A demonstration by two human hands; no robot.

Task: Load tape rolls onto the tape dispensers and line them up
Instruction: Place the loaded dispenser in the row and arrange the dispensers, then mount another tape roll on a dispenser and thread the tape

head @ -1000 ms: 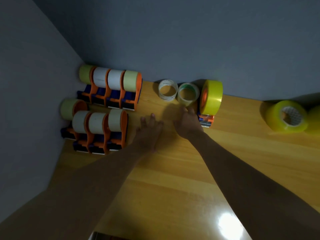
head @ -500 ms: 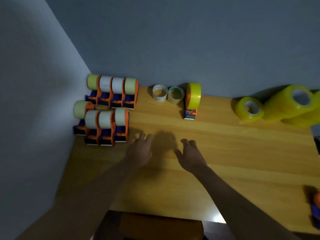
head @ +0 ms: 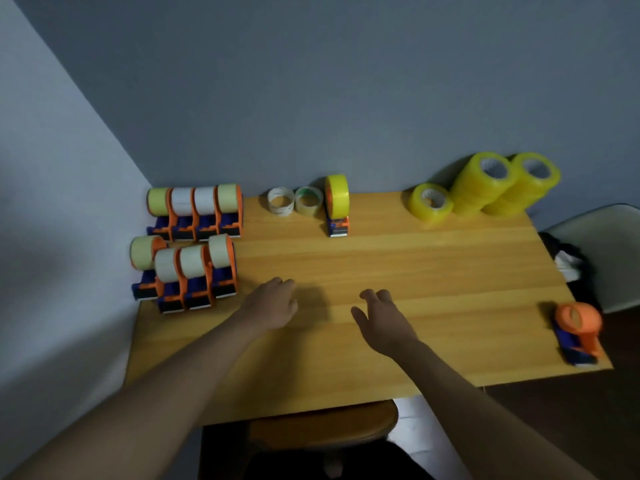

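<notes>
Above the bare wooden table (head: pixel 433 271), left hand (head: pixel 273 306) and right hand (head: pixel 381 320) hover relaxed and empty, probably because the unloaded orange tape dispenser (head: pixel 578 330) waits aside.

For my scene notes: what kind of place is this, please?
Probably a plain room at home or in an office: a wooden table in a bare grey wall corner, a stool below, a white chair beside it.

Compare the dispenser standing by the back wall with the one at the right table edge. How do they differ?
The back-wall dispenser carries a yellow tape roll; the right-edge dispenser has no roll, so its orange hub shows. The back-wall one stands at the far edge beside two loose rolls; the right-edge one sits alone near the table's front right corner. Both are orange and blue, and neither hand touches either.
</notes>
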